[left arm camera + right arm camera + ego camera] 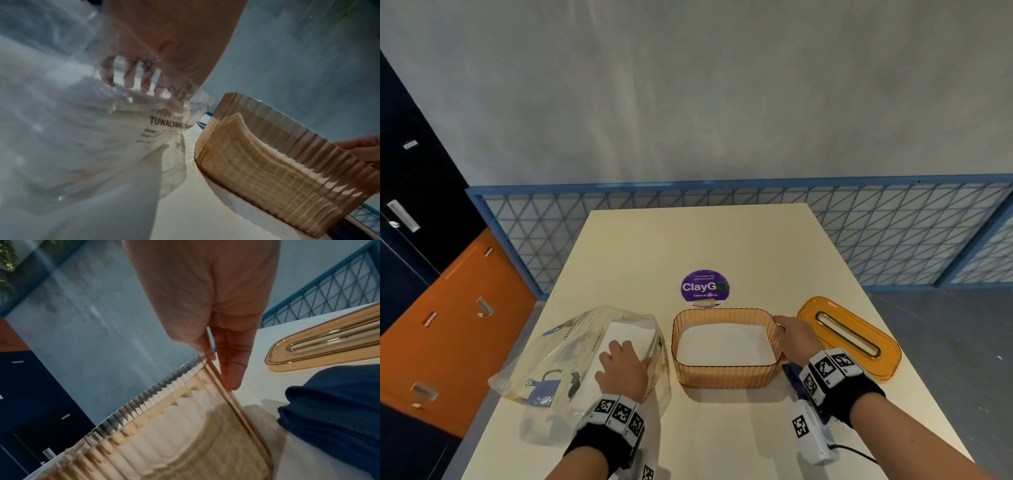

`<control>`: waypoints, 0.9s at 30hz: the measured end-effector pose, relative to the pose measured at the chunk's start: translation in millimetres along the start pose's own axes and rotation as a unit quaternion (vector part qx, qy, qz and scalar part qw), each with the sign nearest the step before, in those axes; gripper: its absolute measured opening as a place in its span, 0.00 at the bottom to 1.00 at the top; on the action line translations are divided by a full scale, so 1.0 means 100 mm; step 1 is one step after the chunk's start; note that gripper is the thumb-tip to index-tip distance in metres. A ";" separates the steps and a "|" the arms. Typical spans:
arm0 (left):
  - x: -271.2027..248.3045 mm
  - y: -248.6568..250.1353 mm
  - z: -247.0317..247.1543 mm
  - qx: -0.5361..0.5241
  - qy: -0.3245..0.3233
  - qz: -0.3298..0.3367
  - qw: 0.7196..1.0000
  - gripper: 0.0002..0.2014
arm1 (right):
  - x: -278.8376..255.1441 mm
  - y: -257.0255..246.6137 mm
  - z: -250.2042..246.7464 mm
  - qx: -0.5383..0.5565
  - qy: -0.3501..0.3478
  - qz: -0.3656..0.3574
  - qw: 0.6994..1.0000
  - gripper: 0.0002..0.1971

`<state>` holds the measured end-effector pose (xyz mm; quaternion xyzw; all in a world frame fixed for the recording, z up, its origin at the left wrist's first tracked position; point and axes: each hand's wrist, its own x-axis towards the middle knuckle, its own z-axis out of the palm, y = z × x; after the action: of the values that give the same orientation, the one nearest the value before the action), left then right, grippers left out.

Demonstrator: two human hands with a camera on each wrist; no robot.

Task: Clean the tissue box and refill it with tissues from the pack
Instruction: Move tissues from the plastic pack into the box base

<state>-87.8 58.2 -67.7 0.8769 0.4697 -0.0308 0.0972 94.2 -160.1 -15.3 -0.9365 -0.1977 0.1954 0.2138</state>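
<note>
The amber ribbed tissue box (pixel 722 377) stands open in mid-table, with a white tissue stack (pixel 726 342) lying inside. My right hand (pixel 796 337) pinches its right wall, thumb inside and fingers outside; in the right wrist view the hand (pixel 218 366) straddles the rim of the box (pixel 164 443). To the left lies the clear printed tissue pack (pixel 558 359) with white tissues (pixel 630 330) in it. My left hand (pixel 625 366) rests flat on those tissues. In the left wrist view its spread fingers (pixel 131 78) show through the plastic, beside the box (pixel 287 170).
The amber slotted lid (pixel 849 337) lies to the right of the box, near the edge of the cream table (pixel 705 240). A dark blue cloth (pixel 333 418) sits under my right wrist. A purple sticker (pixel 704 287) lies behind the box. Orange drawers (pixel 448 325) stand at the left.
</note>
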 end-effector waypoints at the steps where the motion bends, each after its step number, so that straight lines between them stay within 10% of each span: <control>1: -0.01 0.00 0.00 -0.003 -0.001 -0.001 1.000 0.19 | 0.01 0.01 0.00 0.004 -0.001 -0.001 1.000 0.18; 16: -0.03 -0.06 -0.53 -0.008 0.024 0.051 0.998 0.13 | -0.02 -0.05 -0.10 -0.029 -0.016 -0.002 0.999 0.19; 20: -0.21 -0.03 -1.03 -0.072 0.143 0.082 0.984 0.08 | -0.14 -0.36 -0.21 0.019 0.066 -0.071 0.995 0.15; 23: -0.33 0.11 -1.28 -0.102 0.226 0.126 0.961 0.07 | -0.27 -0.74 -0.30 0.232 -0.108 -0.058 0.965 0.22; 27: -0.45 0.30 -1.23 -0.135 0.257 0.223 0.931 0.04 | -0.40 -1.09 -0.42 0.456 -0.293 -0.003 0.840 0.33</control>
<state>-92.4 29.9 63.3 0.9153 0.2711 0.2822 0.0952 48.1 -101.5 82.7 -0.6317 -0.1425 0.5280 0.5494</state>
